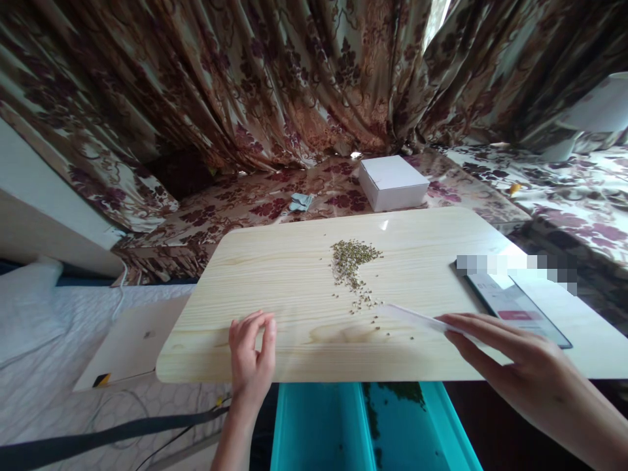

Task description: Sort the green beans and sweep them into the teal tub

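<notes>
A patch of small greenish-brown beans or seeds (pixel 350 261) lies loose on the pale wooden tabletop (pixel 275 261), thinning into scattered grains toward the near edge. My right hand (pixel 524 360) pinches a thin, whitish flat strip (pixel 415 315) between thumb and fingers. The strip's far end is blurred and reaches the lower grains; whether it touches them I cannot tell. To the left of the grains, my left hand (pixel 252 356) rests by the near edge, fingers loosely curled, thumb apart, holding nothing. Below that edge stands a turquoise container (pixel 321 418) with two compartments; green material lies in the right one.
A phone (pixel 520 307) with a lit screen lies at the table's right. Behind the table are a white box (pixel 395 182) and a folded pale cloth (pixel 301 202) on a flowered cover. A dark bar (pixel 122 428) crosses the lower left. Patterned curtains hang behind.
</notes>
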Tool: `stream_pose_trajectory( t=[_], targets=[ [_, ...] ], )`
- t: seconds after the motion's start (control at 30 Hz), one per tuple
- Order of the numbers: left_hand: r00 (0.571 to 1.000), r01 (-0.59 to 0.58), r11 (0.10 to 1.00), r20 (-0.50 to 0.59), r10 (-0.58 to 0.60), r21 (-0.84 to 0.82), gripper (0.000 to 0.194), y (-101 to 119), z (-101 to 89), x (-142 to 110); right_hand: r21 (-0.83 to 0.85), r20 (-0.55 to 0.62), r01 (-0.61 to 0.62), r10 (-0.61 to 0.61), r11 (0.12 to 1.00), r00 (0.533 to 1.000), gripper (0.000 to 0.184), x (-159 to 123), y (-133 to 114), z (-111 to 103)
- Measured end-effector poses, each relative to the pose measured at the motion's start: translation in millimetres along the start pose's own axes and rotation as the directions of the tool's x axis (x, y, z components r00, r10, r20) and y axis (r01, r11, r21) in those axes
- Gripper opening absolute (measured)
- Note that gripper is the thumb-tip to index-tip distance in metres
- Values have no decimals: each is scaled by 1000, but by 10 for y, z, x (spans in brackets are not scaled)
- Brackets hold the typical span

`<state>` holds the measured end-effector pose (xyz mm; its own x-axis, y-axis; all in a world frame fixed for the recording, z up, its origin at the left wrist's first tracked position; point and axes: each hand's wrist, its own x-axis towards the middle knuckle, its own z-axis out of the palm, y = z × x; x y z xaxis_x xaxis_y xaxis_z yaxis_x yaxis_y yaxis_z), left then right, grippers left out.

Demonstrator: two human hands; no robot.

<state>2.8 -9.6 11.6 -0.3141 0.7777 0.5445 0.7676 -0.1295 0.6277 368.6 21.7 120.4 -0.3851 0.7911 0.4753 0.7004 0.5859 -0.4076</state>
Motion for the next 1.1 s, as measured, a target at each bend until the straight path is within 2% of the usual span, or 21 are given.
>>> stream_pose_trajectory(
  t=[0.07, 0.23, 0.43, 1.1],
  targets=[
    [1000, -1, 1000, -3, 1, -1, 21, 2, 0, 3, 73, 64, 40, -45, 997, 997, 22, 126, 76, 29],
    [1000, 6, 1000, 3, -6, 0, 22, 10, -7, 13, 204, 173, 38, -74, 978, 982, 22, 331, 212, 142],
    [1000, 9, 1000, 13, -10, 12, 23, -4, -7, 11, 259, 268, 24, -96, 966, 959, 25, 448, 282, 213],
    [1000, 19, 1000, 18, -19, 4, 22, -22, -5, -1, 309, 341, -5, -106, 951, 934, 22, 325, 310, 59]
  ],
)
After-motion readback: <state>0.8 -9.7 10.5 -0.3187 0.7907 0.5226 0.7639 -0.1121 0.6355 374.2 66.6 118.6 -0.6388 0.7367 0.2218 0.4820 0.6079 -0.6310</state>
